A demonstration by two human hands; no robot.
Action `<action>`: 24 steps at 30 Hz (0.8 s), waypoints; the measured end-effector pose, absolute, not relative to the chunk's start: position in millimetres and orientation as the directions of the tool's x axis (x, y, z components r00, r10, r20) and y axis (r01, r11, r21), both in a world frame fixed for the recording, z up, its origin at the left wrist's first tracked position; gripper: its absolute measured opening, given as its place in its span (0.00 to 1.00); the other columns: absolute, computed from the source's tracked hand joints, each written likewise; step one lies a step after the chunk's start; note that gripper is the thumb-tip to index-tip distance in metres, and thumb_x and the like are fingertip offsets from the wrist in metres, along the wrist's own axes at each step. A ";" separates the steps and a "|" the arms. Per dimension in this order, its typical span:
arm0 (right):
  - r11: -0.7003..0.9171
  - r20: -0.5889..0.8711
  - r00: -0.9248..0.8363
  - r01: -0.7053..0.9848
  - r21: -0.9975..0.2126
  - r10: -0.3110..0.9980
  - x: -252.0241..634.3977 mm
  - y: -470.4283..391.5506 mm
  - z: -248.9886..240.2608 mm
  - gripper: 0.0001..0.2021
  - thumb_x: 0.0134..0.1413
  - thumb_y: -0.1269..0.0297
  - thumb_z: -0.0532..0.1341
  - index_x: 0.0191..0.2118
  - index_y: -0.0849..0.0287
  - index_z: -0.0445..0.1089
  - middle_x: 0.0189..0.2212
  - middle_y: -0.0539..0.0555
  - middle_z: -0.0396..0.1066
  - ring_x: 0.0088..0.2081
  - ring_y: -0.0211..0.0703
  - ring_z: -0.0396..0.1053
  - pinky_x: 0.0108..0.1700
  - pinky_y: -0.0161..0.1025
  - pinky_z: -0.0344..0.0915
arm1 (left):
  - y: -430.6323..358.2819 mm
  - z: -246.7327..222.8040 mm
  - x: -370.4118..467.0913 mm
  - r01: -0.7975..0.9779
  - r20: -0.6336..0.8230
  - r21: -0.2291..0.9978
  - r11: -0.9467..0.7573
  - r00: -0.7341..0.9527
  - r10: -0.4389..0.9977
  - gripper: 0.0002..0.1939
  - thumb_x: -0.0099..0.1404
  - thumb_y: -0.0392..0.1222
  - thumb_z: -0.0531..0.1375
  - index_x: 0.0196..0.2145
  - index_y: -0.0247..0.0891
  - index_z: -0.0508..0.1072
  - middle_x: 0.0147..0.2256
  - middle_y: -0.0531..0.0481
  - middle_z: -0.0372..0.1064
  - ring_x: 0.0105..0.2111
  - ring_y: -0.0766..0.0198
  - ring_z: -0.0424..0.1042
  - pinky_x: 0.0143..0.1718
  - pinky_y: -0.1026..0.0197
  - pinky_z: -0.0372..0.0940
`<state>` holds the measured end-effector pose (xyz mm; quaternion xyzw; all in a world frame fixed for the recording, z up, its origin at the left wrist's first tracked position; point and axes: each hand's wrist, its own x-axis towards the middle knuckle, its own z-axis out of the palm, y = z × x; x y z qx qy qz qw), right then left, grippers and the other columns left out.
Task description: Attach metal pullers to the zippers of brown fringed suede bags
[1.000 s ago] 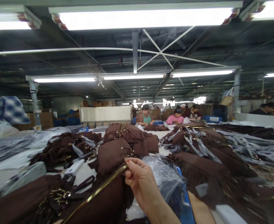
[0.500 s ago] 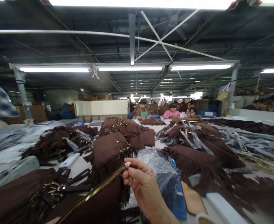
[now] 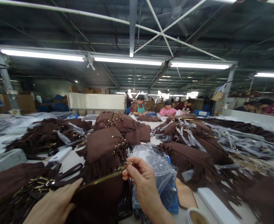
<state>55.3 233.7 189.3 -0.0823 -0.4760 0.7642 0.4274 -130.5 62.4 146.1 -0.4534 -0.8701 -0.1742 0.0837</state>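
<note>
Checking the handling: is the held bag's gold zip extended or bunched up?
Extended: the zip runs along the bag's edge in one nearly straight line up to the right hand, without bunching.

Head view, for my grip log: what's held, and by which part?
A dark brown bag: the right hand pinches one end of its gold zip; the left hand is at the other end, its grip unclear.

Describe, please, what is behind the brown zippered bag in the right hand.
Behind the zippered bag lies a brown fringed bag with gold-coloured clasps. Anything lower, directly behind the zippered bag's body, is covered and cannot be seen.
</note>
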 end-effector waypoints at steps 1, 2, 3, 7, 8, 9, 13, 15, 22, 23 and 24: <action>-0.164 0.287 -0.621 -0.567 -0.807 0.730 55.5 235.3 187.3 0.15 0.40 0.58 0.68 0.34 0.62 0.70 0.20 0.48 0.71 0.22 0.33 0.68 0.27 0.31 0.66 | 73.6 148.8 -122.2 0.843 0.297 0.204 0.498 -0.538 0.789 0.30 0.50 0.37 0.51 0.52 0.36 0.69 0.48 0.42 0.71 0.45 0.47 0.71 0.48 0.46 0.64; -0.149 0.291 -0.622 -0.556 -0.818 0.727 56.1 237.0 185.2 0.15 0.41 0.58 0.67 0.34 0.62 0.70 0.20 0.48 0.71 0.23 0.33 0.68 0.27 0.31 0.66 | 85.7 152.9 -111.6 0.870 0.297 0.205 0.449 -0.492 0.818 0.31 0.50 0.37 0.51 0.54 0.35 0.66 0.50 0.42 0.69 0.47 0.49 0.70 0.50 0.47 0.64; -0.135 0.294 -0.628 -0.543 -0.829 0.720 57.1 238.8 183.3 0.14 0.42 0.59 0.67 0.35 0.62 0.69 0.20 0.48 0.71 0.23 0.33 0.68 0.28 0.31 0.66 | 98.2 157.9 -99.4 0.893 0.310 0.242 0.380 -0.442 0.842 0.31 0.52 0.37 0.51 0.55 0.37 0.65 0.52 0.44 0.67 0.49 0.51 0.68 0.50 0.50 0.64; -0.087 0.316 -0.664 -0.499 -0.862 0.678 64.6 244.9 178.6 0.11 0.47 0.61 0.64 0.36 0.61 0.68 0.22 0.47 0.71 0.25 0.32 0.67 0.31 0.31 0.64 | 142.7 175.6 -53.1 0.915 0.519 0.401 0.053 -0.274 0.809 0.18 0.61 0.41 0.51 0.48 0.42 0.71 0.45 0.47 0.72 0.44 0.58 0.71 0.46 0.57 0.67; -0.073 0.324 -0.667 -0.494 -0.866 0.671 67.4 246.2 178.4 0.10 0.48 0.62 0.63 0.37 0.60 0.68 0.22 0.47 0.71 0.25 0.32 0.67 0.32 0.31 0.64 | 150.4 177.1 -45.1 0.897 0.552 0.443 -0.007 -0.266 0.790 0.17 0.62 0.41 0.49 0.46 0.42 0.71 0.42 0.48 0.73 0.42 0.59 0.72 0.44 0.58 0.67; -0.058 0.329 -0.670 -0.486 -0.872 0.665 70.4 247.4 178.6 0.10 0.48 0.62 0.63 0.37 0.60 0.68 0.22 0.47 0.71 0.25 0.32 0.67 0.32 0.31 0.64 | 156.4 177.2 -39.0 0.875 0.579 0.482 -0.057 -0.269 0.770 0.16 0.63 0.40 0.49 0.44 0.41 0.72 0.40 0.48 0.74 0.39 0.60 0.72 0.42 0.60 0.68; 0.004 0.306 -0.697 -0.399 -0.917 0.648 85.3 252.5 182.0 0.09 0.48 0.64 0.63 0.36 0.61 0.69 0.20 0.47 0.71 0.24 0.32 0.67 0.31 0.31 0.64 | 166.6 168.9 -28.2 0.814 0.632 0.555 -0.171 -0.278 0.724 0.13 0.60 0.36 0.52 0.42 0.38 0.71 0.38 0.48 0.74 0.38 0.62 0.73 0.40 0.63 0.67; 0.041 0.295 -0.711 -0.351 -0.936 0.638 93.0 255.2 183.7 0.08 0.48 0.64 0.62 0.35 0.61 0.70 0.20 0.47 0.71 0.23 0.33 0.67 0.31 0.32 0.64 | 168.1 165.3 -26.5 0.818 0.652 0.539 -0.199 -0.256 0.713 0.13 0.59 0.35 0.54 0.42 0.38 0.71 0.37 0.48 0.74 0.37 0.62 0.72 0.40 0.63 0.67; 0.136 0.270 -0.614 -0.256 -0.957 0.742 104.2 262.5 178.0 0.10 0.43 0.65 0.64 0.35 0.61 0.72 0.21 0.47 0.70 0.23 0.33 0.66 0.27 0.30 0.63 | 176.0 172.0 -21.3 0.800 0.595 0.568 -0.193 -0.238 0.768 0.09 0.61 0.39 0.53 0.29 0.41 0.73 0.27 0.54 0.72 0.29 0.64 0.70 0.33 0.63 0.61; 0.188 0.298 -0.579 -0.244 -0.951 0.759 103.8 263.0 175.1 0.10 0.43 0.65 0.64 0.35 0.60 0.72 0.22 0.47 0.70 0.23 0.33 0.65 0.26 0.30 0.63 | 177.0 172.9 -20.5 0.789 0.563 0.591 -0.167 -0.256 0.786 0.09 0.61 0.39 0.54 0.28 0.41 0.73 0.27 0.54 0.71 0.29 0.64 0.69 0.32 0.62 0.60; 0.265 0.345 -0.544 -0.223 -0.938 0.765 103.2 263.4 171.8 0.08 0.44 0.65 0.63 0.34 0.60 0.71 0.23 0.47 0.70 0.23 0.33 0.65 0.26 0.30 0.64 | 177.8 173.2 -19.8 0.780 0.541 0.608 -0.149 -0.269 0.796 0.09 0.61 0.39 0.54 0.27 0.40 0.73 0.26 0.54 0.71 0.29 0.64 0.69 0.32 0.62 0.60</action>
